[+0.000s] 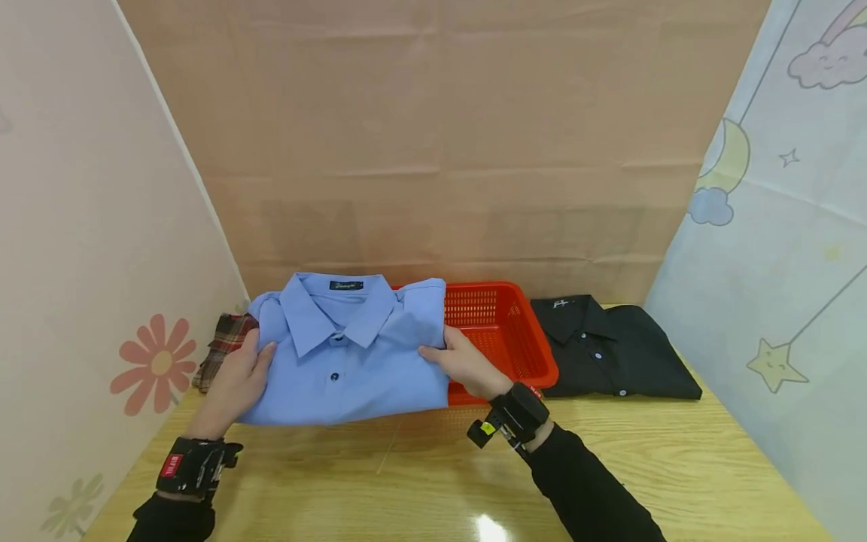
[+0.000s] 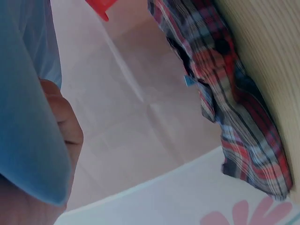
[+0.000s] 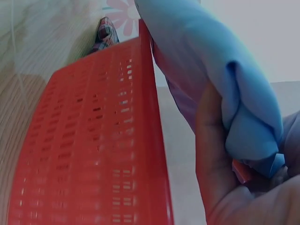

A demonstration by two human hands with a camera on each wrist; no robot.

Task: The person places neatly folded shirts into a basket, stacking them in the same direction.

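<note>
A folded light blue shirt (image 1: 359, 369) with its collar at the far side is held up between both hands. My left hand (image 1: 238, 385) grips its left edge, thumb on top and fingers beneath. The right hand (image 1: 470, 363) pinches the opposite edge; in the right wrist view the fingers wrap round the bunched blue cloth (image 3: 220, 61). The shirt overlaps the left part of a red plastic basket (image 1: 497, 331), and the right wrist view shows it above the basket's rim.
A folded plaid shirt (image 1: 226, 346) lies on the wooden table (image 1: 420, 482) left of the blue one. Right of the basket rests a folded black shirt (image 1: 609, 350). Brown paper (image 1: 447, 150) covers the back wall, and patterned panels stand on both sides.
</note>
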